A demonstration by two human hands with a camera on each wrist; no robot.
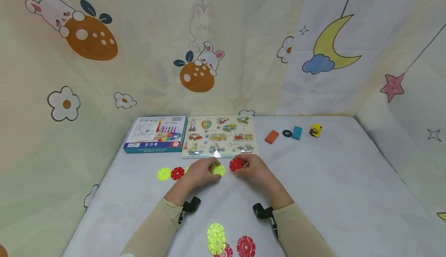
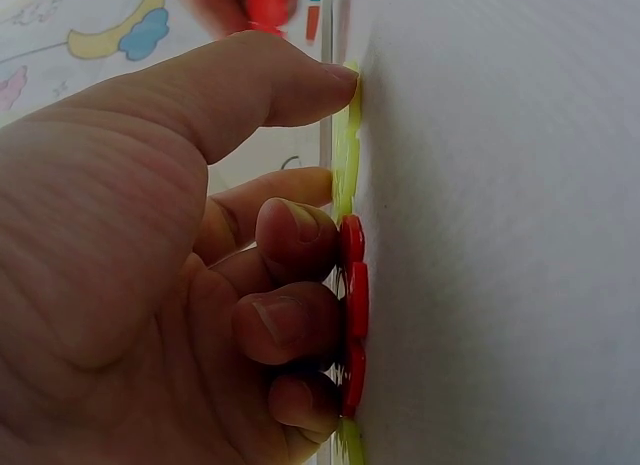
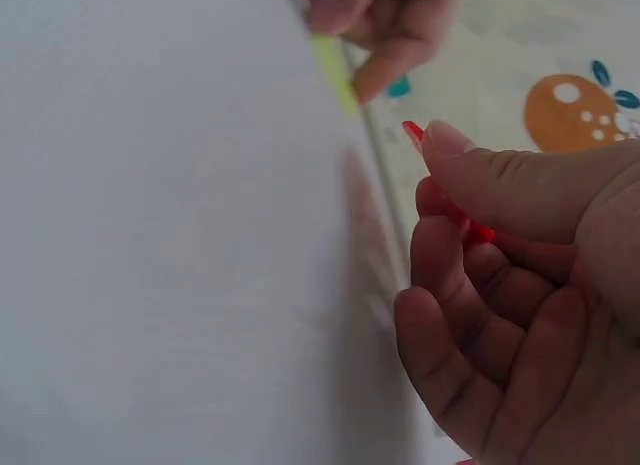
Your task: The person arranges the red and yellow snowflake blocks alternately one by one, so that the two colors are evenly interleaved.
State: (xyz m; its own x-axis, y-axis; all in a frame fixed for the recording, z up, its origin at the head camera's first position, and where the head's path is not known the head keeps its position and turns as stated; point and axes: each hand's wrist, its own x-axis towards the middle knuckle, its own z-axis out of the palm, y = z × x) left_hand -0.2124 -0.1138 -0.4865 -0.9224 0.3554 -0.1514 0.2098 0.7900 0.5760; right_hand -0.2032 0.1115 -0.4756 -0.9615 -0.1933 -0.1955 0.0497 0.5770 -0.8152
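Left hand [image 1: 199,173]: fingers bent; we see thumb and forefinger pinching a yellow disc [image 1: 220,170] by its rim, while other fingertips touch a red disc [image 2: 358,300] beside it.
Right hand [image 1: 257,170]: fingers curled; thumb and forefinger pinch a second red disc [image 1: 236,165], lifted off the worktop and just right of the yellow one.
Worktop [image 1: 348,195]: white; it carries the discs, and we find the picture board [image 1: 219,137] just beyond both hands.
Row: from the left, an end yellow disc [image 1: 164,173] and a neighbouring red disc [image 1: 177,173]; our left hand hides part of what follows.
Step in hand: in our judgement, adding discs to the row, colours alternating; we should steady the yellow disc, then lower the lifted red one flat beside it.
Rims: we would pinch only the outer edge and withdraw fingers gently, lest a neighbour be nudged askew.
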